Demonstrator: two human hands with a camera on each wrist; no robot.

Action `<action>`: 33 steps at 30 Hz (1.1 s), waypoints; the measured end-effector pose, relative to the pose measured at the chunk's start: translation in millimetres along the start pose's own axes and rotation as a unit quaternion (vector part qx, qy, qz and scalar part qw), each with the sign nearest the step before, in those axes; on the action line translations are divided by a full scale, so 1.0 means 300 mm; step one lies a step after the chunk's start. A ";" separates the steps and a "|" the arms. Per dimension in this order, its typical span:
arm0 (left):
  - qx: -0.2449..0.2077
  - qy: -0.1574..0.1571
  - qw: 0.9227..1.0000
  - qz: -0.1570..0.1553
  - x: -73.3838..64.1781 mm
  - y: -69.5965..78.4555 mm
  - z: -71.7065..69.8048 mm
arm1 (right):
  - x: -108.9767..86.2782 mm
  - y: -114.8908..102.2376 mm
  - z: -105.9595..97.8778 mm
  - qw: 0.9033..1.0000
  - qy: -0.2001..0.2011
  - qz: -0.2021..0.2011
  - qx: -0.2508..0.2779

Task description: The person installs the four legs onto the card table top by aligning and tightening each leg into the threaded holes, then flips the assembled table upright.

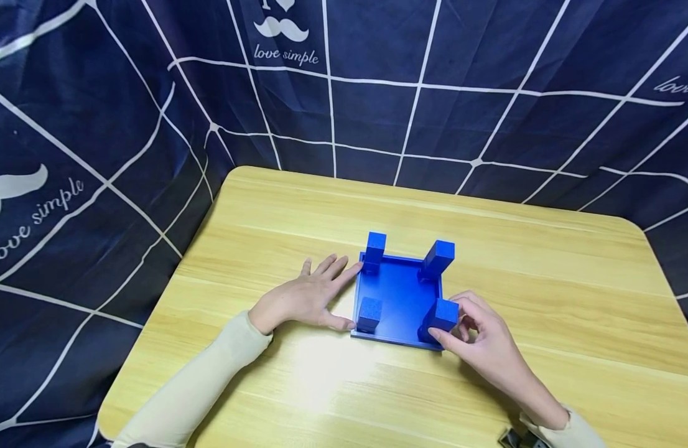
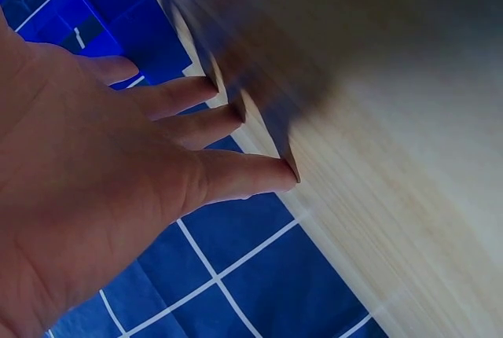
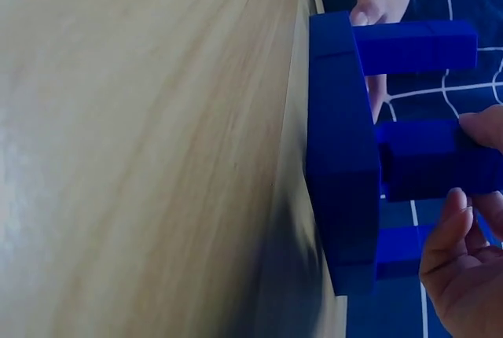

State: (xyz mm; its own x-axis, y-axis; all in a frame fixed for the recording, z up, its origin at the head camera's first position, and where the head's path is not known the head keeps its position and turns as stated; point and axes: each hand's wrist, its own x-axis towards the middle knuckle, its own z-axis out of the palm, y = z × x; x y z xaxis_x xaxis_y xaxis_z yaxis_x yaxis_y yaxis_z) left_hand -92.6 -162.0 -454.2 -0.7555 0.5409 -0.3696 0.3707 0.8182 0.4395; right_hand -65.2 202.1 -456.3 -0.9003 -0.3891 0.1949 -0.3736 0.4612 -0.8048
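A blue square panel with a raised rim lies on the table, a blue square leg standing up at each corner, like a small table turned upside down. My right hand pinches the near right leg between thumb and fingers. In the right wrist view a narrower neck shows between this leg and the panel. My left hand lies spread at the panel's left side, with thumb and index fingertip at its edge. In the left wrist view its fingers are straight and apart.
The light wood tabletop has rounded corners. Dark blue cloth with white lines hangs behind it and along the left side. A dark strapped object sits at the right wrist.
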 end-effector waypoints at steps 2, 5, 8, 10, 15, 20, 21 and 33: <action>0.001 0.000 1.000 0.000 0.001 0.000 0.000 | -0.001 -0.002 -0.001 1.000 -0.004 0.005 0.004; 0.002 0.002 1.000 -0.001 0.002 -0.001 0.001 | -0.001 -0.004 -0.002 1.000 -0.011 0.015 0.002; 0.003 0.002 1.000 -0.001 0.002 -0.001 0.001 | 0.001 -0.004 -0.001 1.000 -0.017 0.019 -0.004; 0.002 0.001 1.000 0.000 0.002 -0.001 0.001 | 0.002 -0.004 0.000 1.000 -0.017 0.022 -0.007; -0.003 0.000 1.000 -0.001 0.002 -0.002 0.000 | -0.004 -0.006 0.002 0.999 -0.014 0.049 0.001; 0.002 0.003 1.000 -0.001 0.003 0.000 -0.004 | -0.006 -0.007 -0.002 0.998 -0.009 0.062 0.001; 0.003 0.004 1.000 -0.001 0.002 0.001 -0.004 | -0.006 -0.007 -0.003 0.998 -0.009 0.062 0.001; -0.007 0.003 1.000 0.001 0.005 -0.007 0.006 | 0.005 -0.002 0.001 1.000 0.000 0.006 -0.021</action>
State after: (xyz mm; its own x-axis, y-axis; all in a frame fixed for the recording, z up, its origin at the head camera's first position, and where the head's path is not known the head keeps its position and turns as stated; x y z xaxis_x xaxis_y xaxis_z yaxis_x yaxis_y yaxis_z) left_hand -93.6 -162.5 -457.0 -0.7578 0.5413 -0.3643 0.3650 0.8145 0.4510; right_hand -66.4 200.9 -455.5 -0.9046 -0.3836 0.1860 -0.3722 0.4980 -0.7833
